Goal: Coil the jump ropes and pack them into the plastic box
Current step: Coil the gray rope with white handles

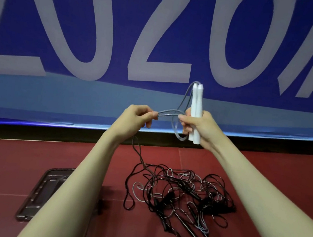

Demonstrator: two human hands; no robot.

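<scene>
The right hand grips two upright white handles; the left hand pinches their grey cord. Both are raised above tangled ropes on the red floor, beside a dark tray.

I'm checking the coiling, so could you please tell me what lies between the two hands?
In the head view, doubled grey rope strands span from the left hand to the right hand.

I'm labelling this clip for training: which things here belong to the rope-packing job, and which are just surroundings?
Part of the job:
- white handles, gripped by right hand
- grey cord, pinched by left hand
- tangled ropes
- dark plastic tray

Just surroundings:
- blue banner
- red floor
</scene>
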